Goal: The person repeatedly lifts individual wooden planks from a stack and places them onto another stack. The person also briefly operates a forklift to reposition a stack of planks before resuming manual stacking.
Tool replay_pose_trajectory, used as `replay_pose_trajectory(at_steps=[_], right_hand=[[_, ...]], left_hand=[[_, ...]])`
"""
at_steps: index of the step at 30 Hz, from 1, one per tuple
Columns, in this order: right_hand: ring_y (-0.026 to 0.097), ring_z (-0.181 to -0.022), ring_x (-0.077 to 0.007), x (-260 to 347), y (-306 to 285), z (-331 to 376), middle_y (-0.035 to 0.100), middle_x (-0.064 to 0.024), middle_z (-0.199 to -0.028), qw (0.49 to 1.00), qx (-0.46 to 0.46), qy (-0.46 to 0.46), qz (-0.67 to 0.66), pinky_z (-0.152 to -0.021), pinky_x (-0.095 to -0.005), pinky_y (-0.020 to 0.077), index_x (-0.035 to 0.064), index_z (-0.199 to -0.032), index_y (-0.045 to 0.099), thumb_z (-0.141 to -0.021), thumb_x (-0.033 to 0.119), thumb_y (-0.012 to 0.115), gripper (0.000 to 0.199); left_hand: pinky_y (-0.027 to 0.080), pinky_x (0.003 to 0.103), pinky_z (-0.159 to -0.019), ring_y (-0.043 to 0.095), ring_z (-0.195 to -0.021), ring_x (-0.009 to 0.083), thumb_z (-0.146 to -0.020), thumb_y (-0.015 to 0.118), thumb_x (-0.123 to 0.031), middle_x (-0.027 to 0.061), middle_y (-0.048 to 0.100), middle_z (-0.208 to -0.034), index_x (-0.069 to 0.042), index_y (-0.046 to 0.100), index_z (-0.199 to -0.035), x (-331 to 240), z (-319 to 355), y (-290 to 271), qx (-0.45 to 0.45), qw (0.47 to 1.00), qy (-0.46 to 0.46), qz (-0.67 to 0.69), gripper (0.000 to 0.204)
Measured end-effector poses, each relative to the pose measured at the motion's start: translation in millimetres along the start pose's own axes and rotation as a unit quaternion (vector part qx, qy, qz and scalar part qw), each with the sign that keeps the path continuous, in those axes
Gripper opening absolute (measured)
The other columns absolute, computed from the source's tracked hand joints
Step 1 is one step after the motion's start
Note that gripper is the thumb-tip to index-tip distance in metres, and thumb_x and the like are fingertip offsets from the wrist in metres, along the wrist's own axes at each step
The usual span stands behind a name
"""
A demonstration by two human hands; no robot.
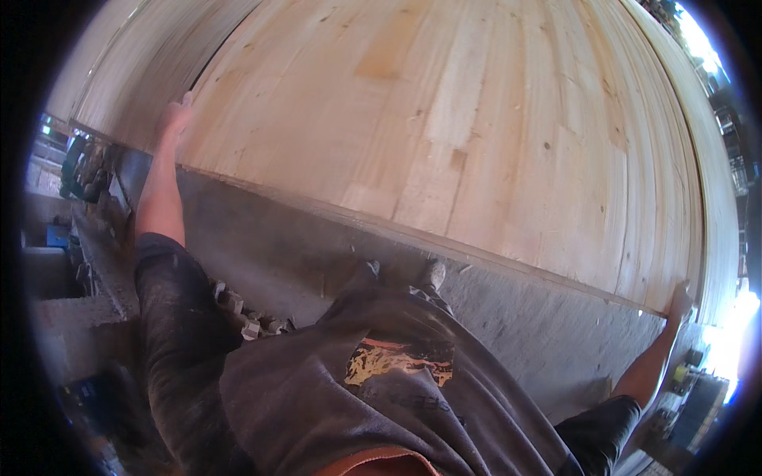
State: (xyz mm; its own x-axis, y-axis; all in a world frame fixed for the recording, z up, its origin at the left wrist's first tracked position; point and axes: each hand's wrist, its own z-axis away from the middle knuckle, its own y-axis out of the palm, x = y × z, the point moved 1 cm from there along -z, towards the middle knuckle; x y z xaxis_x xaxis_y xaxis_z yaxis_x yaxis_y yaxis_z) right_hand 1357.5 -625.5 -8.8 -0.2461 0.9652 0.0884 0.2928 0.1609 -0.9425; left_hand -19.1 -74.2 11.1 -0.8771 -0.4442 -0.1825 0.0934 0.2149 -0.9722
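Pale wood panel (444, 151) between left fingers (187, 99) and right fingers (683, 293) at opposite edges, grip unclear.

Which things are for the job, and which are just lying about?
For the job: laminated wooden panel; left hand at its left edge; right hand near its right corner.

Lying about: pale blocks on the floor; blue object, far left.

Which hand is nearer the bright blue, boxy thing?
Left. In the picture, the left hand is up and right of the blue thing; the right hand is far right, across the pale wooden board.
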Motion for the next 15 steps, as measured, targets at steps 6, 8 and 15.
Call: replay_pose_trajectory(at_steps=[6, 8, 15], right_hand=[[0.074, -0.112, -0.0493, -8.4, 24.0, -29.0, 0.078, -0.0318, -0.107, 0.997, 0.046, -0.052, 0.046, -0.1, -0.0565, 0.0546, -0.0059, -0.116, 0.08, -0.102, 0.082, 0.036, 0.099], [0.074, -0.111, -0.0478, -3.1, 18.8, -27.0, 0.08, -0.0284, -0.107, 0.996, 0.038, -0.077, 0.024, -0.1, -0.0552, 0.055, -0.0025, -0.116, 0.081, -0.103, 0.079, 0.039, 0.092], [0.074, -0.114, -0.0385, 93.8, -96.3, 248.0, 0.079, -0.015, -0.126, 0.922, -0.267, -0.094, -0.265, -0.099, -0.0518, 0.0556, 0.0146, -0.129, 0.08, -0.111, 0.052, 0.051, 0.051]], left_hand=[[0.049, 0.053, -0.113, 0.064, -0.134, 0.0475, -0.109, 0.046, -0.064, 0.0293, 0.069, -0.139, 0.002, 0.073, -0.134, -12.0, 8.2, 0.8, -0.044, 0.999, -0.013, -0.021, 0.075], [0.049, 0.053, -0.113, 0.063, -0.134, 0.0476, -0.109, 0.048, -0.062, 0.0296, 0.069, -0.14, 0.001, 0.073, -0.135, -21.9, 20.5, -6.5, -0.07, 0.997, -0.017, -0.031, 0.072], [0.056, 0.047, -0.101, 0.074, -0.121, 0.037, -0.113, 0.049, -0.048, 0.0202, 0.079, -0.123, -0.005, 0.079, -0.127, -87.0, 205.2, -44.6, -0.178, 0.918, 0.268, 0.23, 0.053]])
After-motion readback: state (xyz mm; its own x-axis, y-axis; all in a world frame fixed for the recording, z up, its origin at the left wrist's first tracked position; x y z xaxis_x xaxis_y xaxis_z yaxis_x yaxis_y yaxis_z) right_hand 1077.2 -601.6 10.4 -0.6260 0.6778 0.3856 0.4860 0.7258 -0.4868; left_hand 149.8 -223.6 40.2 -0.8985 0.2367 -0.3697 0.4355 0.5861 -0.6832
